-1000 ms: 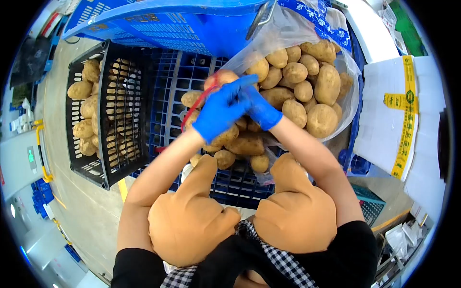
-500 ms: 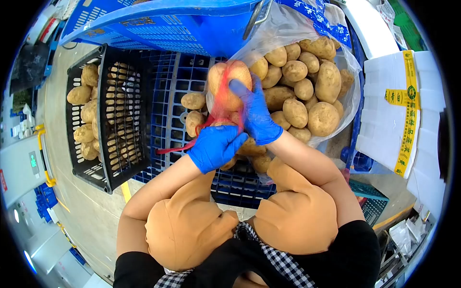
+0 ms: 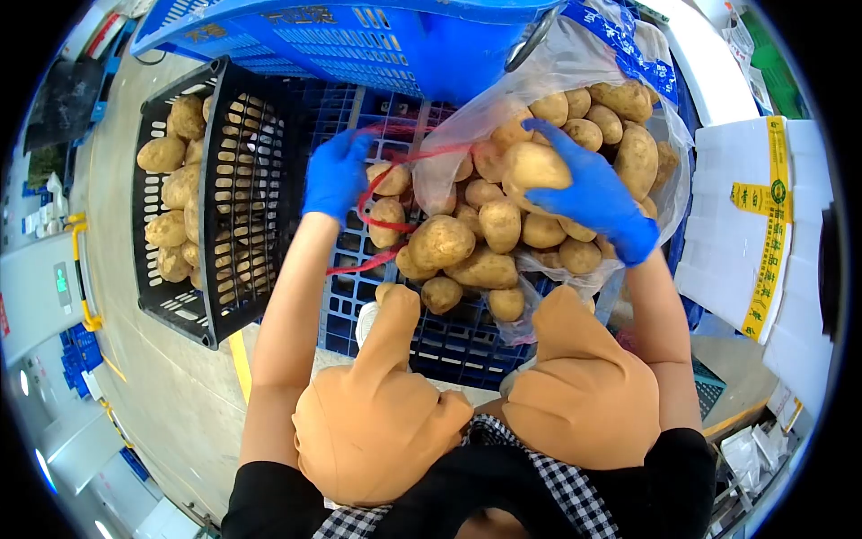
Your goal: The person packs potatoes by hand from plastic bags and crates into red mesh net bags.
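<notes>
My left hand (image 3: 334,175), in a blue glove, is closed on the edge of a red net bag (image 3: 364,202), whose strands loop to the right over the potatoes. My right hand (image 3: 593,193), gloved too, has its thumb and fingers round a large pale potato (image 3: 532,172) above the heap. Many potatoes (image 3: 442,241) lie in and beside an opened clear plastic bag (image 3: 678,135) on a blue pallet (image 3: 341,310). How much of the net lies under the plastic is hard to tell.
A black crate (image 3: 211,225) holding potatoes stands at the left. Across the top is a large blue crate (image 3: 404,45). White boxes with yellow tape (image 3: 774,225) are at the right. My knees (image 3: 377,422) are close below the potatoes.
My hands have moved apart, the left to the left with the net's edge, the right onto a potato. The filled net they held between them no longer shows there, and the view has shifted slightly.
</notes>
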Demonstrator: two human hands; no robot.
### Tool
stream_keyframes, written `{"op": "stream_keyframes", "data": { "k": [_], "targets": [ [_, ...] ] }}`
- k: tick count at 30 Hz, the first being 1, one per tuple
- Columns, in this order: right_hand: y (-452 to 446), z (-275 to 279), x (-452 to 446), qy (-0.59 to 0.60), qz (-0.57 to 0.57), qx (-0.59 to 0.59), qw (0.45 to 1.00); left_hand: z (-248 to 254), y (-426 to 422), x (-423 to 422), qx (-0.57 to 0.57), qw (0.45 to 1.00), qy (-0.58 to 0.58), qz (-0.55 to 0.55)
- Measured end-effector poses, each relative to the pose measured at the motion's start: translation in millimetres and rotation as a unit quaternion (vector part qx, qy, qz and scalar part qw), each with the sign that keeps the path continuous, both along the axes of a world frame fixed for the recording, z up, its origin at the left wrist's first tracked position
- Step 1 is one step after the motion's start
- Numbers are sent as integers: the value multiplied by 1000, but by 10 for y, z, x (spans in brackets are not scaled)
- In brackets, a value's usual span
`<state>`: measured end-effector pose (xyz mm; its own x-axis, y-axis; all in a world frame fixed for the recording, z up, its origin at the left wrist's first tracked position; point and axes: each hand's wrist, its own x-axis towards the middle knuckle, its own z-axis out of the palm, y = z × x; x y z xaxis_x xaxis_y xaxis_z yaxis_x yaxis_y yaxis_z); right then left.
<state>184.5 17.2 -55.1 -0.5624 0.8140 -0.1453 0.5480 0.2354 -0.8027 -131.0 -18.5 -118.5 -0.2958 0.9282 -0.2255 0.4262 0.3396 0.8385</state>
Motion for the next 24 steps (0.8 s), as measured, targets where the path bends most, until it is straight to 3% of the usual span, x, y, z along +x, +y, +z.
{"op": "stream_keyframes", "data": {
  "k": [3, 5, 7, 10, 12, 14, 16, 19, 22, 24],
  "targets": [
    [95, 136, 285, 127, -4, -205, 970, -61, -5, 173, 8, 998, -59, -11],
    [95, 209, 398, 261, -49, -244, 933, -158, 11, 271, 71, 989, -126, -20],
    [73, 289, 411, 373, -73, -279, 882, -134, -17, 358, 48, 993, -99, -33],
    [-57, 119, 123, 517, -33, -406, 752, 35, -27, 514, -46, 993, -105, -26],
    [-57, -27, -284, 456, 32, -417, 786, -96, -34, 501, -55, 986, -154, -24],
    [0, -381, -643, 417, 99, -416, 802, -215, -25, 416, -54, 929, -366, -17],
    [0, -963, -782, 368, 72, -395, 839, -45, 15, 371, -85, 946, -307, -63],
    [38, -1047, -790, 294, 17, -387, 874, -89, -64, 279, -95, 959, -254, -85],
    [-88, -934, -982, 75, -31, -126, 989, 187, -200, 570, -61, 965, -243, -71],
    [-216, -705, -1011, 89, -4, -73, 993, 335, -143, 727, -35, 965, -254, -56]
  ]
}}
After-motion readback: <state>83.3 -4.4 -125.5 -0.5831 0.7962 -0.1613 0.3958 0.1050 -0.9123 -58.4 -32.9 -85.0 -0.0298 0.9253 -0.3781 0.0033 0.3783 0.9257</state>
